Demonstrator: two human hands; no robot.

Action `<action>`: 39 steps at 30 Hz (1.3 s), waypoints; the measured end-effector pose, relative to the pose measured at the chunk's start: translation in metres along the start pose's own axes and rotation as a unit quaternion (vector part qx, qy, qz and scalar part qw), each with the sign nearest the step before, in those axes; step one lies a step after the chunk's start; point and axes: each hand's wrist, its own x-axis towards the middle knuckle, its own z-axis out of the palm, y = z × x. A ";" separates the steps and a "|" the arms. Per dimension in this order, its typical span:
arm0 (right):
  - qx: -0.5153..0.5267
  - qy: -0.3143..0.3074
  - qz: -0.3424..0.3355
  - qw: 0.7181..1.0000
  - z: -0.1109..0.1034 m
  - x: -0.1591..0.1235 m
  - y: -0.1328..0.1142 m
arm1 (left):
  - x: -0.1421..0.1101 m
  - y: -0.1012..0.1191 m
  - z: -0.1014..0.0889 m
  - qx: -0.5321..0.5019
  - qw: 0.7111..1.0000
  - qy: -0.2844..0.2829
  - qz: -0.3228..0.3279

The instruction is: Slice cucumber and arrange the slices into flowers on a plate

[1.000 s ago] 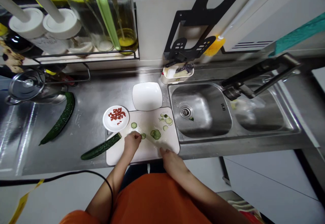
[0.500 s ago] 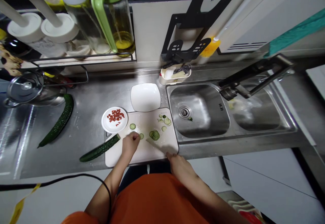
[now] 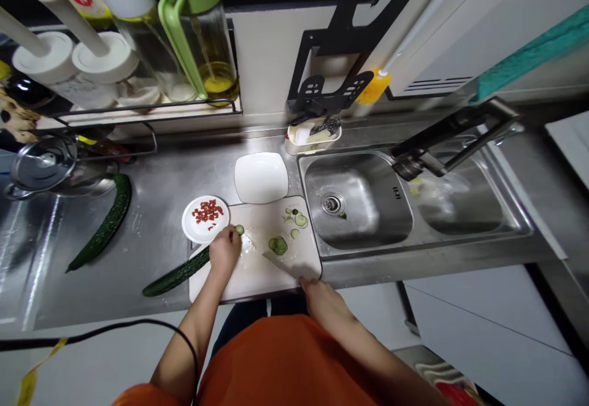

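Note:
My left hand [image 3: 224, 250] is closed in a pinch over the left part of the white cutting board [image 3: 257, 277], its fingertips at a cucumber slice [image 3: 239, 230]; the hand hides part of what is there. The cut end of a cucumber [image 3: 177, 276] is partly behind this hand, and the cucumber runs off the board to the left. In my right hand [image 3: 324, 298] is a knife [image 3: 281, 266], gripped by the handle near the board's front right edge, its blade pointing left. Just beyond the blade lies a small pile of cucumber slices [image 3: 278, 246]; more loose slices [image 3: 300, 220] are at the upper right.
A white plate of chopped red pieces [image 3: 205, 234] stands at the board's upper left corner, and a white square dish [image 3: 261, 179] behind it. The steel sink [image 3: 363, 210] is at the right. A whole cucumber [image 3: 103, 225] lies far left, beside a lidded pot [image 3: 43, 164].
My left hand has moved left from the middle of the board, and the cucumber slice at its fingertips there is gone from that spot. My right hand shifted slightly right with the knife, then stayed.

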 end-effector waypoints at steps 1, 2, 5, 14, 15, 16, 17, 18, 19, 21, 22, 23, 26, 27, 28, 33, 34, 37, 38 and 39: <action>0.000 -0.001 0.000 1.000 0.000 0.000 0.000 | 0.000 0.001 0.000 0.011 1.000 -0.002 0.001; 0.000 -0.002 0.000 1.000 0.000 0.000 0.000 | -0.001 0.002 -0.001 0.022 1.000 -0.005 -0.001; 0.002 -0.002 -0.001 1.000 0.000 0.000 0.000 | -0.002 0.005 -0.003 0.062 0.998 -0.011 -0.017; 0.008 0.011 0.005 1.000 0.008 0.002 0.001 | -0.006 0.027 0.000 -0.058 0.988 -0.083 0.117; 0.009 0.010 0.005 1.000 0.008 0.002 0.001 | -0.006 0.033 0.001 -0.093 0.978 -0.113 0.150; 0.010 0.011 0.004 1.000 0.008 0.001 0.001 | -0.007 0.038 0.003 -0.121 0.966 -0.145 0.179; 0.011 0.012 0.002 1.000 0.008 0.001 0.001 | -0.007 0.044 0.005 -0.137 0.955 -0.172 0.199; 0.012 0.014 0.000 1.000 0.008 0.001 0.001 | -0.008 0.049 0.008 -0.139 0.946 -0.197 0.216; 0.013 0.016 0.000 1.000 0.007 0.000 0.001 | -0.008 0.054 0.010 -0.134 0.939 -0.218 0.229; 0.017 0.017 0.000 1.000 0.007 0.000 0.000 | -0.007 0.062 0.015 -0.111 0.927 -0.252 0.254; 0.017 0.017 0.001 1.000 0.007 0.000 0.000 | -0.006 0.064 0.017 -0.100 0.922 -0.264 0.266; 0.017 0.017 0.001 1.000 0.007 -0.001 0.000 | -0.005 0.067 0.019 -0.092 0.916 -0.274 0.277; 0.011 0.017 0.000 1.000 0.009 0.000 0.001 | -0.001 0.070 0.024 -0.073 0.904 -0.293 0.303; 0.010 0.017 0.001 1.000 0.010 0.000 0.001 | 0.000 0.071 0.026 -0.069 0.901 -0.298 0.309; 0.011 0.018 0.001 1.000 0.011 0.000 0.001 | 0.002 0.072 0.027 -0.065 0.898 -0.302 0.314; 0.020 0.019 0.007 1.000 0.013 0.001 0.002 | 0.006 0.072 0.033 -0.058 0.895 -0.313 0.313; 0.022 0.017 0.007 1.000 0.013 0.001 0.002 | 0.006 0.072 0.034 -0.061 0.895 -0.317 0.309; 0.027 0.012 0.003 1.000 0.012 0.001 0.002 | 0.007 0.071 0.035 -0.083 0.896 -0.322 0.295; 0.027 0.012 0.002 1.000 0.011 0.001 0.002 | 0.007 0.071 0.035 -0.094 0.897 -0.320 0.292; 0.026 0.013 0.002 1.000 0.011 0.001 0.003 | 0.007 0.071 0.034 -0.104 0.897 -0.317 0.290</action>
